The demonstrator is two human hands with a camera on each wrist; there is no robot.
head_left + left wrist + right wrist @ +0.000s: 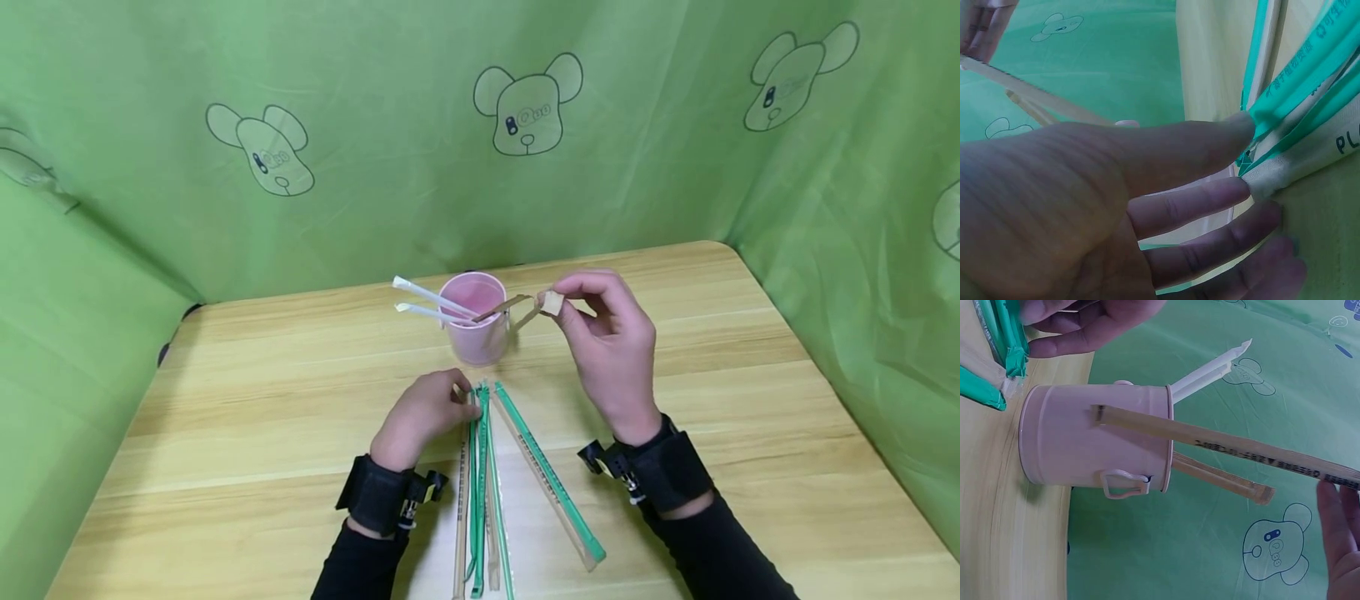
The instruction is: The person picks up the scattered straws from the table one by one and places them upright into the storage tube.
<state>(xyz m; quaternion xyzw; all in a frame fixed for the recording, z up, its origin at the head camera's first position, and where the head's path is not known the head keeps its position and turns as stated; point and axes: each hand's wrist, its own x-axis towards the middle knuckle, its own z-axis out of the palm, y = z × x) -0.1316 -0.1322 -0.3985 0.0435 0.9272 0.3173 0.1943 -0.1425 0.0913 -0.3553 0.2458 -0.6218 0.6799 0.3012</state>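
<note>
My right hand point(611, 342) pinches a brown paper-wrapped straw point(1229, 447) by its upper end, between thumb and fingertips. Its free lower end hangs beside a pink bucket point(477, 340), overlapping the bucket wall in the right wrist view. Two white-wrapped straws point(431, 296) and a brown-wrapped straw point(501, 307) lean out of the bucket. My left hand point(427, 412) is at the far end of several green-and-brown wrapped straws point(482, 492) lying on the table. Its thumb and index finger pinch their ends, the other fingers spread below in the left wrist view.
A green-and-brown wrapped straw point(551, 475) lies apart at a slant, right of the bunch. The wooden table point(262, 417) is bordered at the back and sides by green cloth point(405, 167) with bear-head prints. The bucket stands near the table's back edge.
</note>
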